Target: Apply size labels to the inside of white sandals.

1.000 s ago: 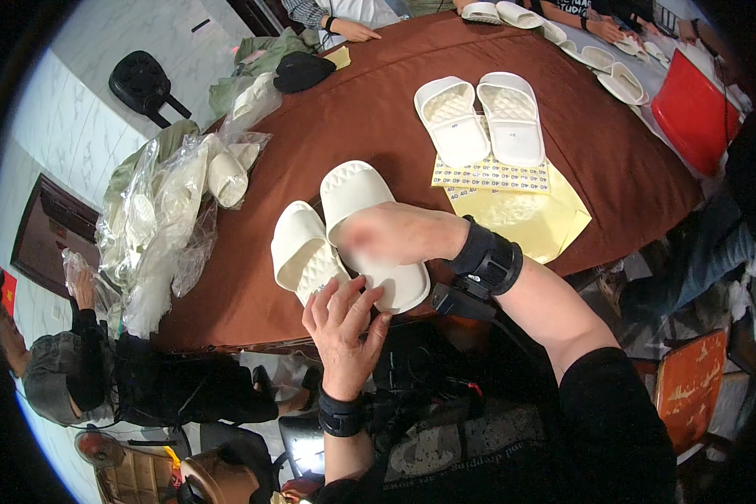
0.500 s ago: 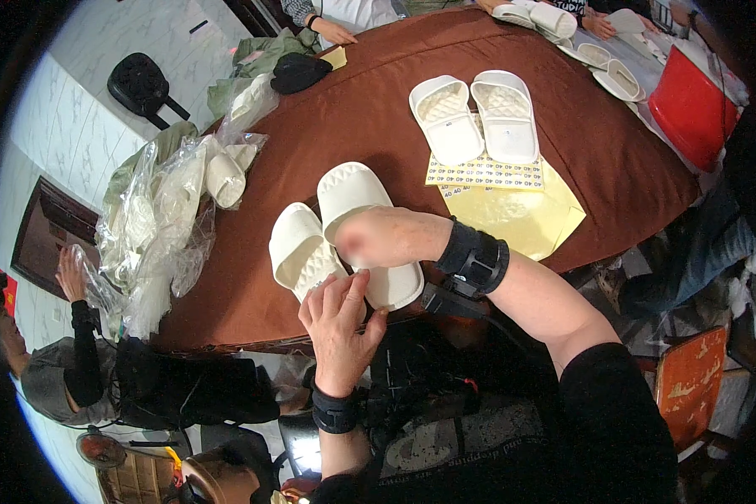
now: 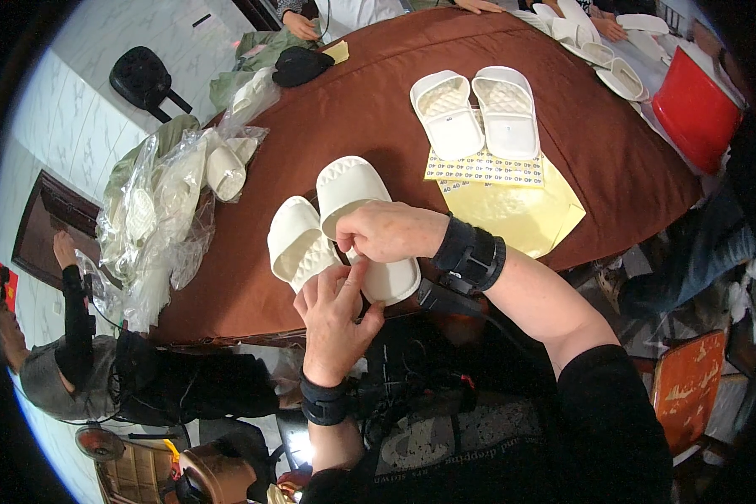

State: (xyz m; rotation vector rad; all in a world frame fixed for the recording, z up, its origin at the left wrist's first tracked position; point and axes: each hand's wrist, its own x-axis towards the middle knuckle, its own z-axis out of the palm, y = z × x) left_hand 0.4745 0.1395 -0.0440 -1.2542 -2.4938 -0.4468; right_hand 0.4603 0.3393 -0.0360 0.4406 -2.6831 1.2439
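Observation:
In front of me on the brown-covered table lies a pair of off-white slippers, the left slipper point(image 3: 287, 239) beside the right slipper point(image 3: 353, 181), toes pointing away. My left hand point(image 3: 336, 315) is bent over their heel ends, fingers on the left slipper and thumb by the right one's heel. My right hand point(image 3: 391, 231) reaches across the right slipper. Its fingers are curled down onto the footbed near my left index finger; whatever is pinched there is hidden. A second white pair point(image 3: 511, 130) stands farther right, beside sheets of number stickers point(image 3: 487, 170).
Yellow backing paper point(image 3: 525, 214) lies under the sticker sheets. Plastic-bagged slippers point(image 3: 155, 202) are heaped at the left edge. A black cap point(image 3: 301, 67) sits at the far side. More slippers point(image 3: 596, 52) and a red stool point(image 3: 693, 109) are at far right. Co-workers' hands rest around the table.
My right fingers, blurred before, now show curled against the right slipper's footbed. Both my hands stay nearly in place. A co-worker's hand at the left has risen, and another shows at the far edge.

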